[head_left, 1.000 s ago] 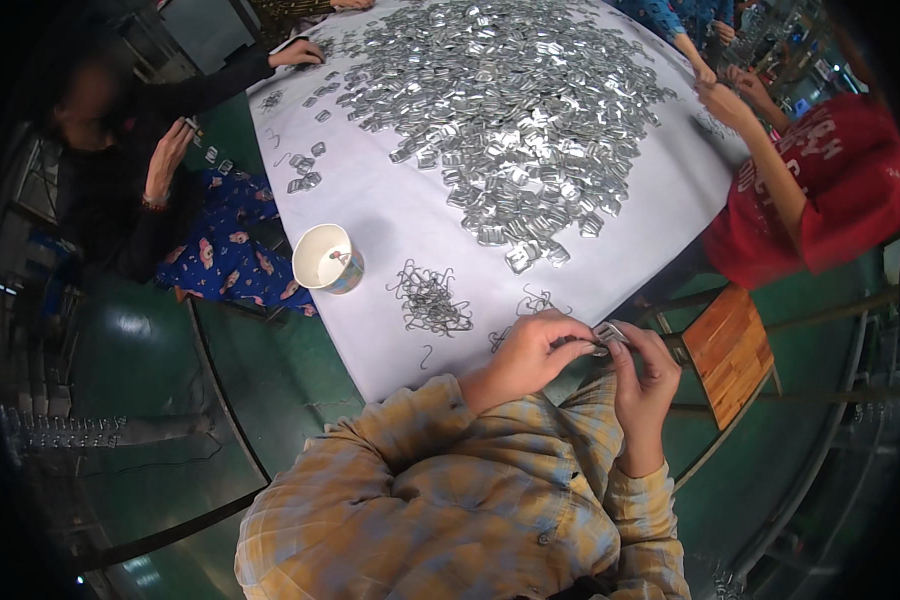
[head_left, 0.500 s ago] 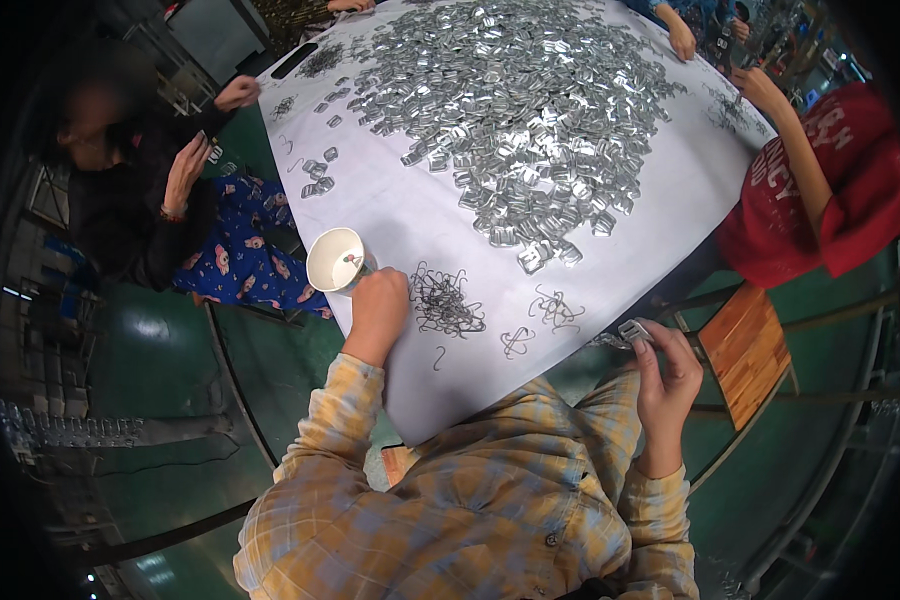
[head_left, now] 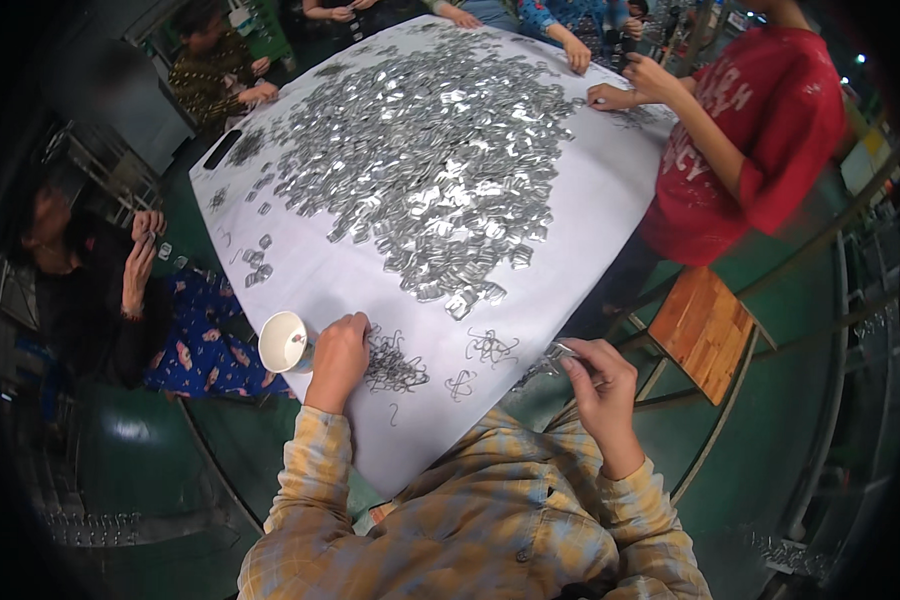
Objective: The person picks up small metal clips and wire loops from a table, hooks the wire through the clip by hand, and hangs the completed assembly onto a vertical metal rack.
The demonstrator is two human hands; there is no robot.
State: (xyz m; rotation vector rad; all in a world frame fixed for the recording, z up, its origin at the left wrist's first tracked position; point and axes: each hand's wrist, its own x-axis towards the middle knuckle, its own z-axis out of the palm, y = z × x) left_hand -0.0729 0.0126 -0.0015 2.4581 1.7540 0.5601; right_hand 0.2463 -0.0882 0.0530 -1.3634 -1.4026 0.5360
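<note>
My left hand (head_left: 340,362) rests on the white tabletop with fingers curled, between a paper cup (head_left: 285,342) and a tangled pile of dark wire hooks (head_left: 396,366). Whatever its fingertips may pinch is hidden. Off the table's near right edge, my right hand (head_left: 602,385) holds a small silver metal buckle (head_left: 560,351) between thumb and fingers. Two smaller groups of wire hooks, one (head_left: 492,347) larger than the other (head_left: 460,385), lie between my hands. Beyond them spreads a large heap of shiny silver buckles (head_left: 440,170).
A person in red (head_left: 760,130) stands at the right, beside a wooden stool (head_left: 702,335). A person in dark clothes (head_left: 90,290) sits at the left. Other people work along the far side of the white table (head_left: 300,245). A black phone-like slab (head_left: 222,150) lies at its left edge.
The whole view has shifted, bringing more of the far side into sight. My left hand remains by the hooks; my right still holds the buckle. The person in red now reaches over the table.
</note>
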